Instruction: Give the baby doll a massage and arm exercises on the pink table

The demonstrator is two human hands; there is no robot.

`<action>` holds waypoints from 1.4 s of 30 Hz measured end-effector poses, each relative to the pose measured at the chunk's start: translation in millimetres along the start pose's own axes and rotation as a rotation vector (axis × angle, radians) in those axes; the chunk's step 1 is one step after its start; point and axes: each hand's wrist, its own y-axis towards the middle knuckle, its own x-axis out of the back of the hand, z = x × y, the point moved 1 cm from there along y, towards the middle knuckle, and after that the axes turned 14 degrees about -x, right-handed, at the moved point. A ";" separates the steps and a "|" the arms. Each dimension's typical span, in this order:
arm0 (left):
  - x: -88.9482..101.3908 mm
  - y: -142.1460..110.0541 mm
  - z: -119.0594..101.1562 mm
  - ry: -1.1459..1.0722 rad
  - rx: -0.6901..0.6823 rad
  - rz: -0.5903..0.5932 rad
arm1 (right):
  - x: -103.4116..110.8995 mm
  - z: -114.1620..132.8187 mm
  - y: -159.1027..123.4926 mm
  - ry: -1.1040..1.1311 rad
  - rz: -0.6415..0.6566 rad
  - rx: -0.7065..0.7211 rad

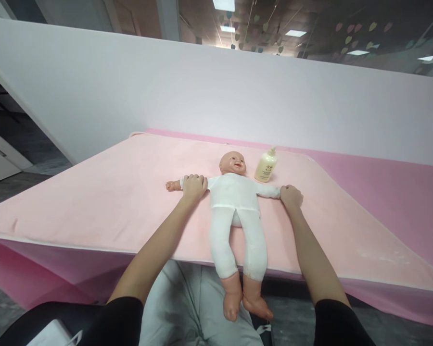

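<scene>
A baby doll (234, 197) in a white suit lies on its back on a pink cloth (111, 202), arms spread, with its bare feet hanging over the near edge. My left hand (194, 186) is closed around the doll's arm on the left side, near the shoulder. My right hand (291, 195) is closed over the end of the doll's other arm, hiding the doll's hand. A cream pump bottle (266, 166) stands just right of the doll's head.
The pink cloth covers a table whose darker pink cover (400, 192) shows at the right and hangs down the front. A white partition wall (202, 96) rises behind it. My lap in grey trousers (180, 307) is under the near edge.
</scene>
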 end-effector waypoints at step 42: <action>-11.0 0.9 6.8 -0.299 -0.040 -0.118 | 2.2 7.8 -6.5 0.034 0.059 -0.089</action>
